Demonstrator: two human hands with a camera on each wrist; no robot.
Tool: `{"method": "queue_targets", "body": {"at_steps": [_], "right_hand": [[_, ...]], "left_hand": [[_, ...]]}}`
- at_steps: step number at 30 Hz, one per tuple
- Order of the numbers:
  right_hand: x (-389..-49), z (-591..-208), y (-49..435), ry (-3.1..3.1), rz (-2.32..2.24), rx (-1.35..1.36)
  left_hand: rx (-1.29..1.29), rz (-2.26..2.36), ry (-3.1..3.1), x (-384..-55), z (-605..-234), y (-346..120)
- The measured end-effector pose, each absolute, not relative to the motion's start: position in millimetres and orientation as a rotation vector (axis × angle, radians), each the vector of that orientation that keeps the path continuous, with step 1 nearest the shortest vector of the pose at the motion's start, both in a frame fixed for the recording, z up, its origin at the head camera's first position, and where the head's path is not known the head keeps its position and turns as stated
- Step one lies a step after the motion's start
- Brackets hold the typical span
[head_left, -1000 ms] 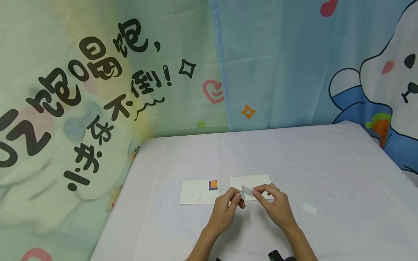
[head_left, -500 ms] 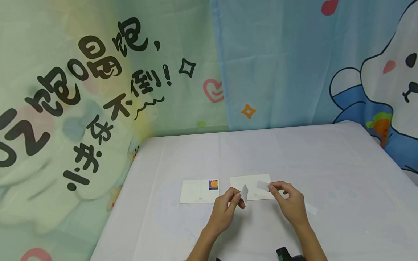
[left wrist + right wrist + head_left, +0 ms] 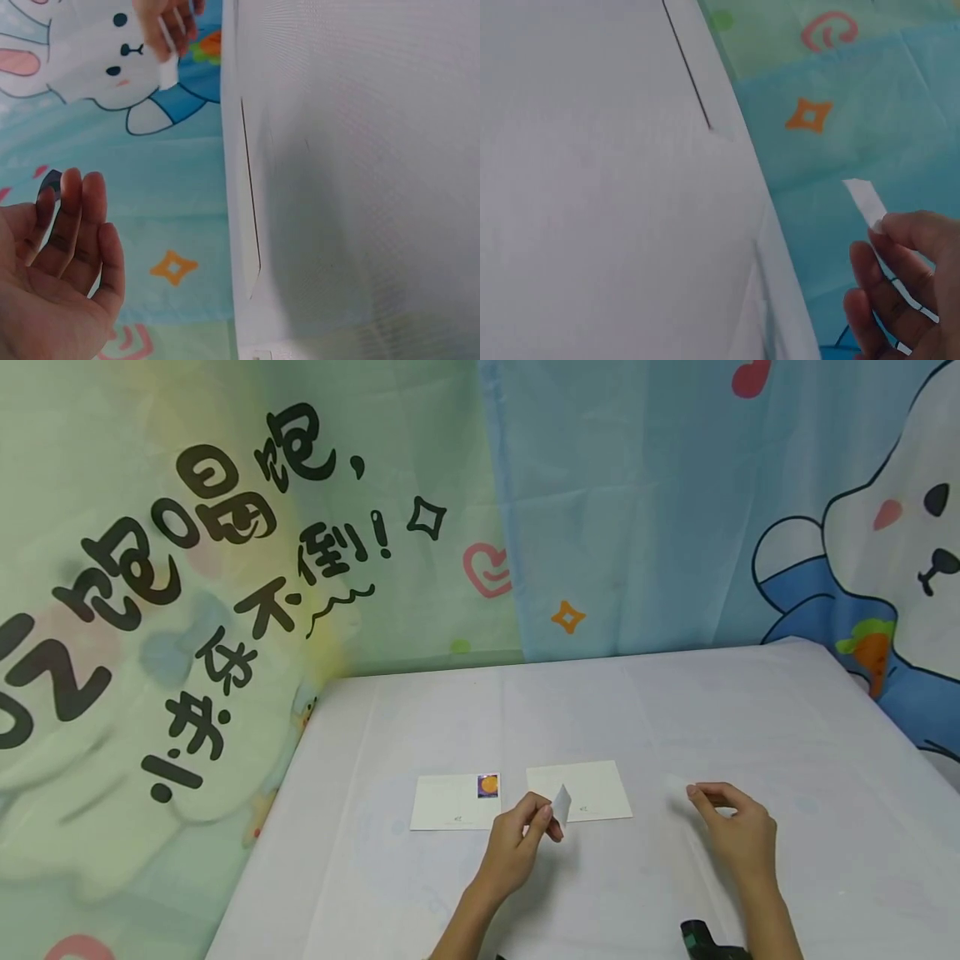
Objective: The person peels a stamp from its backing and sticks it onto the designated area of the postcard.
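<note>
Screened-off corner; whether in home, office or studio could not be told. Pale green hanging [image 3: 420,618] at left bore large black Chinese lettering [image 3: 232,517] and pink heart [image 3: 487,575]. Blue hanging [image 3: 637,518] at right met it at upright seam [image 3: 502,485], showed orange star [image 3: 567,617] and white cartoon animal [image 3: 892,539] with carrot [image 3: 872,653]. Soft folds marked both as fabric. White-covered tabletop [image 3: 570,718] reached close to them. Room beyond was hidden behind hangings.

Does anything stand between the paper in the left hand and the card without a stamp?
Nothing visible: in the head view, the left hand holds the paper in front of the card; the right hand is off to one side.
</note>
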State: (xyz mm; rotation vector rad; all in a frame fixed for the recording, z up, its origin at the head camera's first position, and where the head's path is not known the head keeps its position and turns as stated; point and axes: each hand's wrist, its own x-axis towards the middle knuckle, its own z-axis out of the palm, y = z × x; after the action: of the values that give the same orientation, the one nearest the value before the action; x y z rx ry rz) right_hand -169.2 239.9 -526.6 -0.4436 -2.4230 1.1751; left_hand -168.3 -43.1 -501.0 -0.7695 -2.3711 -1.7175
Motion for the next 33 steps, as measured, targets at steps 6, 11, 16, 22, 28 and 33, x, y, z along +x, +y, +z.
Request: {"method": "queue_targets", "body": {"at_steps": [6,11,16,22,28,33], "right_hand": [[-169.1,-546.3,257.9,-2.507,1.091,-0.573],[-170.3,-557.3,263.9,-2.530,0.938,-0.510],[-170.8,-560.6,265.9,-2.570,0.853,-0.494],[-170.4,-559.9,266.7,-2.601,0.837,-0.508],[-169.9,-560.1,267.3,-2.602,0.830,-0.526],[-170.6,-561.2,267.9,-2.591,0.834,-0.528]], "left_hand": [[-0.773,-1.739,-2.363,-167.9,-501.9,-43.2],[-0.782,-1.736,-2.362,-168.2,-502.1,-42.8],[-0.796,-1.749,-2.356,-168.4,-502.8,-42.6],[-0.803,-1.750,-2.351,-167.8,-503.7,-41.9],[-0.791,-1.761,-2.362,-167.6,-505.1,-41.7],[-0.781,-1.767,-2.371,-166.6,-504.6,-41.4]]}}
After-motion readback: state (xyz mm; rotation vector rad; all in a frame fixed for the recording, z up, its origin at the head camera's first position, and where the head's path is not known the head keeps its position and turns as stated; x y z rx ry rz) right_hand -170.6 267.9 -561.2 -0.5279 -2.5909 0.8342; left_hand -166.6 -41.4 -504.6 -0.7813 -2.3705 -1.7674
